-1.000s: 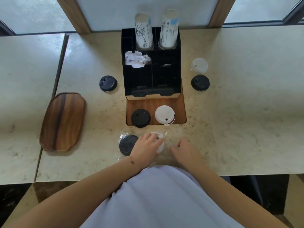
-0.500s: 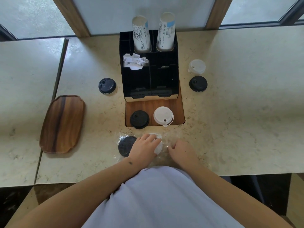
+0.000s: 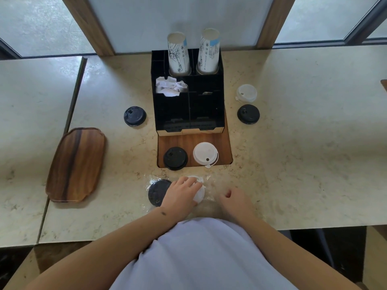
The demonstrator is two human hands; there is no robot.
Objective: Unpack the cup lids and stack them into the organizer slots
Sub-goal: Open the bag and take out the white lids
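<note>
Head view: left fingers (image 3: 193, 182) are curling down over a white lid (image 3: 200, 192) inside a clear plastic wrapper (image 3: 209, 178), pressing it to the desk (image 3: 293, 164), left hand (image 3: 181, 192) palm down. Right hand (image 3: 235, 198) is resting just beside, fingers loosely curled, holding nothing I can make out. A black lid (image 3: 157, 192) is lying in the wrapper too.

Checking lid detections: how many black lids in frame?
4. One left of the organizer, one right of it, one on the wooden base, and one in the plastic wrap by the left hand. Stacked ones beneath may be hidden.
</note>
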